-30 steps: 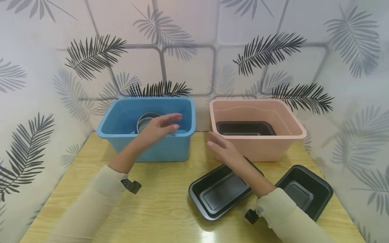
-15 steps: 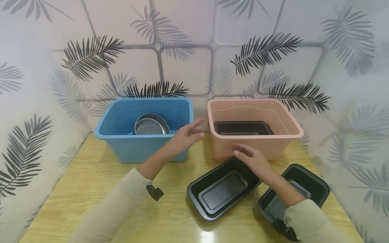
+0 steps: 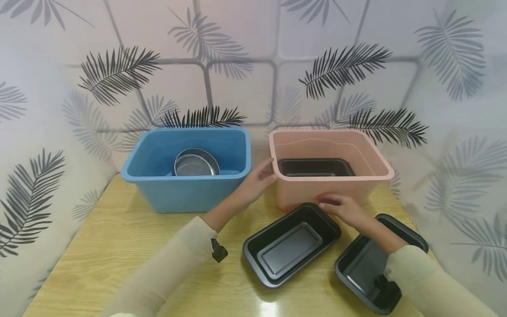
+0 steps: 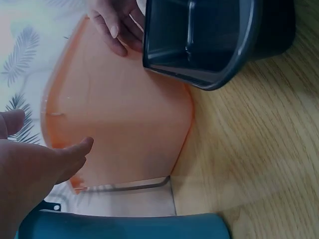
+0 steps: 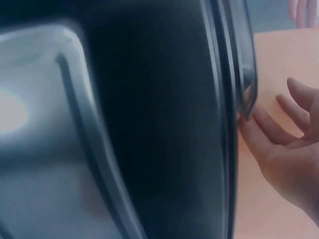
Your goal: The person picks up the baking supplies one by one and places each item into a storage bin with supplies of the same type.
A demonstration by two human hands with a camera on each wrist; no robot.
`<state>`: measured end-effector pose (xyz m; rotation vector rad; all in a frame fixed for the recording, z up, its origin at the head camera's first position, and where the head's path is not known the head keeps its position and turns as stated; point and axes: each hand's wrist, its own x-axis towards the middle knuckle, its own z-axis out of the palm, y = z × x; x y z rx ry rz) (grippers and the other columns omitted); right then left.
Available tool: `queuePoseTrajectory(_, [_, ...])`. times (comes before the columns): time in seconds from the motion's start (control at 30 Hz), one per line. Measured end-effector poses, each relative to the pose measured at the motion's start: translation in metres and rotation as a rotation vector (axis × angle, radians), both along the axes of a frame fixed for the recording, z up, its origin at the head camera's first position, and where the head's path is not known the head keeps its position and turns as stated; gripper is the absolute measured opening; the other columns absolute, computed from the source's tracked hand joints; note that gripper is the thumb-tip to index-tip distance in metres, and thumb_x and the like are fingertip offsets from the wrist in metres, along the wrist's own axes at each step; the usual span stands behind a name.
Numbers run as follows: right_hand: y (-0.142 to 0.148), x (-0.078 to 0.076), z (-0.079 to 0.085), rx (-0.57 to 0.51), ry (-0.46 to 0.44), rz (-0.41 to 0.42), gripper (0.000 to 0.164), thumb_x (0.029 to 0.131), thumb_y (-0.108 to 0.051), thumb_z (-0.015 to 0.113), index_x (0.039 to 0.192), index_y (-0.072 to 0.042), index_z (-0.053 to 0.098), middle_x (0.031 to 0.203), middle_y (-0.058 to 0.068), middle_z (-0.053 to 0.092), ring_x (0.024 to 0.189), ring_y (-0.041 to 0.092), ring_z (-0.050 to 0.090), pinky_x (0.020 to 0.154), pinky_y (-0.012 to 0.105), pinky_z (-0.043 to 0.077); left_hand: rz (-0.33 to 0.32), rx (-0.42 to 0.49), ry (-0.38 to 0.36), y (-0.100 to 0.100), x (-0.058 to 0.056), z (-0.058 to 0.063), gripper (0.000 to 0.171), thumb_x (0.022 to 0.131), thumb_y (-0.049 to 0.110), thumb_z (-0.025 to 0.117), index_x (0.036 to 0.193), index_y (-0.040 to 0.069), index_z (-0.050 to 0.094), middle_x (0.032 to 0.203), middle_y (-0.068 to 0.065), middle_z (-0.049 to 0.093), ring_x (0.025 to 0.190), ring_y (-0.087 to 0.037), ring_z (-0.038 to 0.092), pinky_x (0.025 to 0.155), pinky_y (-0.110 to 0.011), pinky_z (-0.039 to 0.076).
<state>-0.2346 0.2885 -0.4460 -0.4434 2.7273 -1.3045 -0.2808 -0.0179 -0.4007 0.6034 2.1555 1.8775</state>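
Observation:
My left hand (image 3: 259, 181) is at the left front corner of the pink bin (image 3: 332, 191), its fingers extended beside the rim; whether they touch is hard to tell. In the left wrist view, that hand (image 4: 42, 159) holds nothing. My right hand (image 3: 345, 210) is between the pink bin's front wall and the far end of a black loaf pan (image 3: 291, 248), fingers loosely bent. Seen from the right wrist, the hand (image 5: 286, 139) has its fingertips by a dark pan rim (image 5: 246, 64), without a clear grip. Another black loaf pan (image 3: 366, 268) lies under the right forearm.
A blue bin (image 3: 190, 193) stands to the left, with round metal tins (image 3: 194, 165) inside. One more dark pan (image 3: 314, 167) sits in the pink bin. Both bins stand on the wooden table (image 3: 130, 246) before a leaf-patterned wall (image 3: 245, 101).
My left hand has moved right, from over the blue bin to the pink bin's corner. The right hand has shifted right and down toward the loaf pan's far end. The pans stay put.

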Motion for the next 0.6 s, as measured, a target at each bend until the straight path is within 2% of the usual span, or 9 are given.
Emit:
queuePoseTrajectory(0.1, [0.003,-0.003,-0.004,-0.045,-0.079,0.05,0.039,0.1,-0.023,0.064,0.133,-0.001,0.064,0.136,0.019,0.062,0.127,0.038,0.058,0.103,0.05,0.051,0.013,-0.004,-0.015,0.004,-0.003,-0.003,0.062,0.104,0.018,0.055,0.16,0.017,0.028,0.163,-0.011,0.032,0.145,-0.033,0.04,0.114,-0.047,0.042])
queuePoseTrajectory(0.23, [0.006,-0.007,-0.009,-0.107,-0.211,0.076,0.042,0.101,-0.023,0.062,0.137,-0.001,0.061,0.144,0.021,0.055,0.132,0.038,0.053,0.104,0.051,0.05,0.028,-0.014,-0.021,0.006,-0.007,-0.006,0.062,0.105,0.021,0.054,0.161,0.019,0.028,0.165,-0.007,0.029,0.147,-0.03,0.038,0.114,-0.046,0.042])
queuePoseTrajectory(0.43, [0.009,-0.012,-0.015,-0.119,-0.287,0.069,0.045,0.099,-0.027,0.065,0.138,-0.004,0.061,0.148,0.02,0.053,0.128,0.028,0.051,0.095,0.034,0.05,0.031,0.015,-0.041,0.01,-0.01,-0.007,0.062,0.105,0.023,0.055,0.161,0.024,0.028,0.165,-0.006,0.03,0.147,-0.028,0.038,0.115,-0.045,0.042])
queuePoseTrajectory(0.6, [0.007,-0.018,-0.026,-0.177,-0.308,0.086,0.046,0.1,-0.022,0.064,0.139,0.0,0.059,0.148,0.02,0.052,0.133,0.023,0.048,0.098,0.022,0.046,0.013,0.067,-0.069,0.014,-0.013,-0.008,0.062,0.105,0.02,0.054,0.161,0.021,0.027,0.168,-0.008,0.023,0.151,-0.028,0.03,0.117,-0.045,0.038])
